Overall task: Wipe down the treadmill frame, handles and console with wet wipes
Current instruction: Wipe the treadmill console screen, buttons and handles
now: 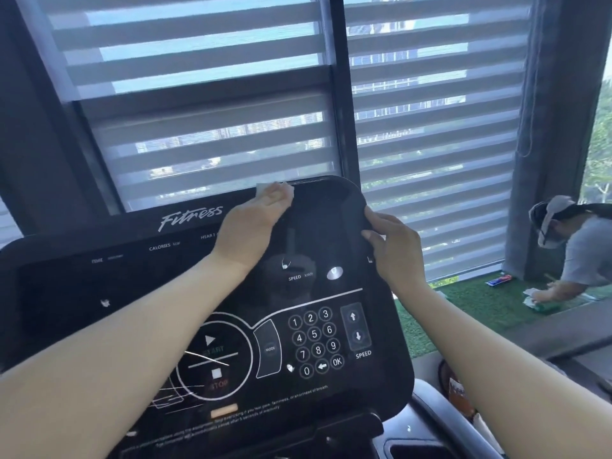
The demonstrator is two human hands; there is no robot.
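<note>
The black treadmill console (132, 293) fills the lower left, with a keypad, START/STOP dial and the word Fitness along its top. My left hand (255, 223) reaches to the console's top edge and holds a white wet wipe (287, 190) against it, fingers curled over the wipe. My right hand (394, 250) grips the console's upper right edge, fingers wrapped round the rim. A grey handle (440, 415) runs below the console at the lower right.
Striped window blinds (215, 127) hang directly behind the console. At the right, another person (576, 256) crouches on green artificial turf (480, 303), wiping with a cloth. A grey curtain (543, 127) hangs at the right.
</note>
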